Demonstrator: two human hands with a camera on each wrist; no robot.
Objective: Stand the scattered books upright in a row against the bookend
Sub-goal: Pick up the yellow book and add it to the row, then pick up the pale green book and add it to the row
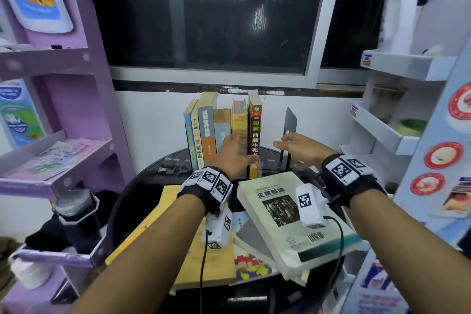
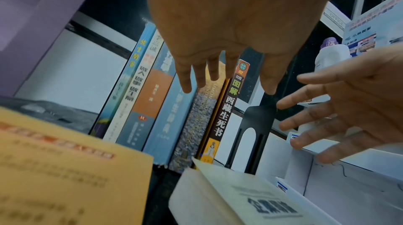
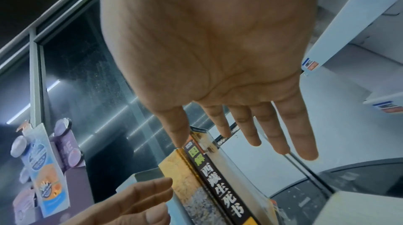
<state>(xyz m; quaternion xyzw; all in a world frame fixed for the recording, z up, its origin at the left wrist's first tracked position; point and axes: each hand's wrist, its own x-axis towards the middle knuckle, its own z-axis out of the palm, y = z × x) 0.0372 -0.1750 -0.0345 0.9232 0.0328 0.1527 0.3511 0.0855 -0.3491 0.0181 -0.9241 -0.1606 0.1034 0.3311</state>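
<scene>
Several books stand upright in a row (image 1: 224, 132) at the back of the dark round table (image 1: 147, 176). The rightmost has a dark spine (image 1: 255, 140) (image 2: 226, 108) (image 3: 220, 185). A black bookend (image 1: 290, 122) (image 2: 253, 128) stands to its right, with a gap between them. My left hand (image 1: 237, 145) (image 2: 218, 77) is held flat in front of the spines, fingers straight; contact is unclear. My right hand (image 1: 295, 145) (image 3: 240, 134) hovers open in the gap, holding nothing. A pale green book (image 1: 288, 214) and a yellow book (image 1: 178, 237) lie flat in front.
A purple display shelf (image 1: 63, 84) stands at the left with a dark tumbler (image 1: 76, 214) in its lower tray. A white shelf unit (image 1: 395, 130) is at the right. A dark window is behind the table. A colourful thin book (image 1: 249, 262) lies under the green one.
</scene>
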